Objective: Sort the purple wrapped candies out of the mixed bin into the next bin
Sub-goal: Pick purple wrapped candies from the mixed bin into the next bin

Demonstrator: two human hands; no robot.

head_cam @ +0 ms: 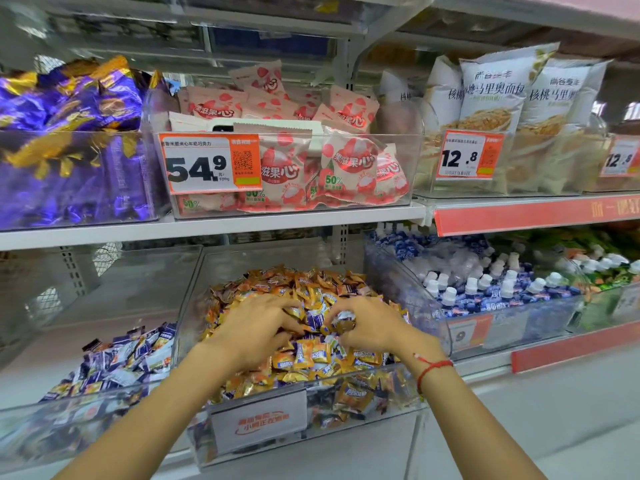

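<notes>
A clear mixed bin (431, 327) on the lower shelf holds a heap of orange wrapped candies (313, 285) with purple wrapped candies (316, 319) among them. Both hands are down in the heap. My left hand (258, 325) lies spread on the candies, fingers curled into them near the purple ones. My right hand (369, 323) pinches a purple-and-white candy (343, 317) at its fingertips. The clear bin on the left (187, 268) holds a smaller pile of purple candies (124, 358) at its front.
To the right stands a bin of blue pouches with white caps (485, 282). The upper shelf carries purple-gold packs (69, 98), pink packets behind a 54.9 price tag (209, 162), and white bread bags (491, 95). A red string bracelet (433, 367) circles my right wrist.
</notes>
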